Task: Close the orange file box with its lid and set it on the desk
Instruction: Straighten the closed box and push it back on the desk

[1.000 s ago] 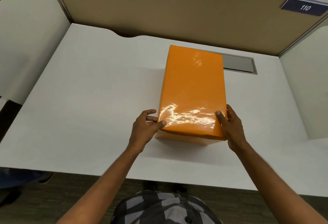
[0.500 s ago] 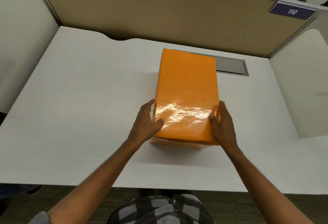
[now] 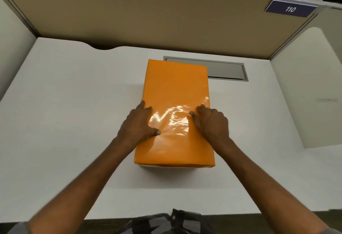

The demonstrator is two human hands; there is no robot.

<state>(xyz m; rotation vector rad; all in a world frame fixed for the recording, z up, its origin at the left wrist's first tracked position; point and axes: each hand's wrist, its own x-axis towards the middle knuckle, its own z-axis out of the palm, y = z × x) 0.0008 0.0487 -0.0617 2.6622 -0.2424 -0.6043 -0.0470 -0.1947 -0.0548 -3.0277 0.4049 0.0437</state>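
Observation:
The orange file box (image 3: 167, 168) stands on the white desk (image 3: 74, 104) at the middle, long side running away from me. Its glossy orange lid (image 3: 175, 85) sits on top and covers it; only a thin strip of the base shows under the near edge. My left hand (image 3: 137, 125) lies palm down on the lid's left edge, thumb stretched across the top. My right hand (image 3: 211, 122) rests on the lid near its right edge, fingertips touching the surface. Neither hand is wrapped around the box.
A grey recessed cable tray (image 3: 226, 70) lies in the desk just behind the box. Tan and white cubicle partitions (image 3: 148, 15) close off the back and both sides. A blue "110" sign (image 3: 290, 8) hangs at the upper right.
Both hands have moved from gripping the near corners of the lid up onto its top surface, further from me. The lid now sits lower on the box.

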